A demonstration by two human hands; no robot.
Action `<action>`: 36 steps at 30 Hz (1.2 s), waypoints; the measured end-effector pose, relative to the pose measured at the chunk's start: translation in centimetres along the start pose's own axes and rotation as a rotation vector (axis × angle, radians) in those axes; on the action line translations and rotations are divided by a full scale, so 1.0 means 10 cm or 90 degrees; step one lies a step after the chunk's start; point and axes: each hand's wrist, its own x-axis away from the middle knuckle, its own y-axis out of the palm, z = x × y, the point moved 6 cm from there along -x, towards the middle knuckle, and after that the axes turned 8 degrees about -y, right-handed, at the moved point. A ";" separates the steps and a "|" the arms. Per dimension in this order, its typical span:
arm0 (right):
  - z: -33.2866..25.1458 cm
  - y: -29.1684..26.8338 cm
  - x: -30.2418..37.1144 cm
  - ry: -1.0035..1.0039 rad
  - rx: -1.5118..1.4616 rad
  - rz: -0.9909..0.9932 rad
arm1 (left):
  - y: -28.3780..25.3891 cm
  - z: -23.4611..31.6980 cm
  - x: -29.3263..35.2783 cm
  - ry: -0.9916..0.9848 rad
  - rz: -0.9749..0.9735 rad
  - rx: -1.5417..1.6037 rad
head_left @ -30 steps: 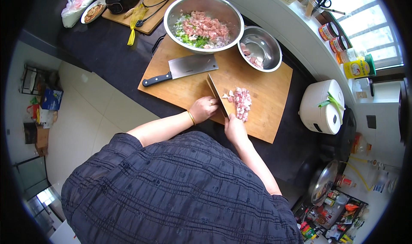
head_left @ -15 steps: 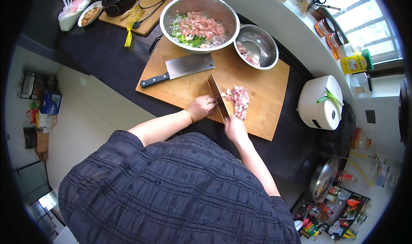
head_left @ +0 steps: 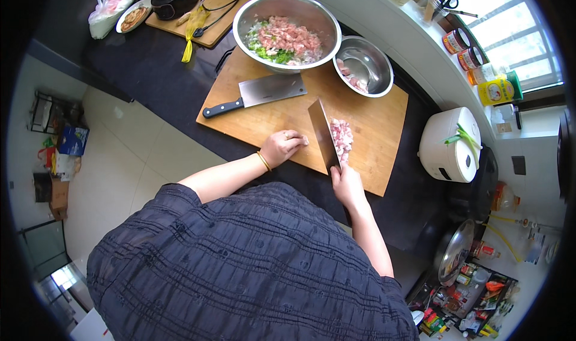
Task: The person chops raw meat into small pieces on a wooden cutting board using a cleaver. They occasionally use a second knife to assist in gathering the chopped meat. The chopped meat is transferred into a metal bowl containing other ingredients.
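My right hand is closed round the handle of a cleaver, its blade standing on edge over the wooden cutting board. Against the blade's right side lies a pile of diced raw meat, partly hidden by it. To the left of the blade, my left hand rests low on the board, fingers drawn together on a small pale piece of meat. A second cleaver with a black handle lies flat on the board farther back, touched by neither hand.
Behind the board stand a large steel bowl of minced meat and chopped greens, and a smaller steel bowl with meat pieces. A white rice cooker with scallion on its lid is at right. A black pot sits far left.
The cleaver in my right hand has moved right, away from my left hand and up against the diced meat. The view has shifted slightly.
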 end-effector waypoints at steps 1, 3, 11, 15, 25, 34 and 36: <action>0.02 0.03 0.05 0.005 0.000 -0.020 | 0.00 0.00 0.00 0.012 0.001 -0.002; -0.02 0.06 0.13 0.010 -0.003 -0.023 | 0.01 0.01 0.00 0.036 0.006 -0.007; 0.04 0.19 0.17 -0.006 0.031 -0.055 | 0.24 -0.05 0.05 0.067 -0.042 -0.106; 0.00 0.23 0.13 -0.006 0.065 -0.073 | 0.26 -0.07 0.08 0.072 -0.021 -0.114; -0.05 0.42 -0.27 -0.008 0.073 -0.044 | 0.24 -0.04 0.02 0.073 -0.027 -0.095; 0.13 0.26 0.19 0.007 0.069 -0.088 | 0.25 -0.04 0.04 0.072 -0.026 -0.084; 0.10 0.42 -0.08 0.008 0.048 -0.068 | 0.24 -0.04 0.03 0.086 -0.020 -0.084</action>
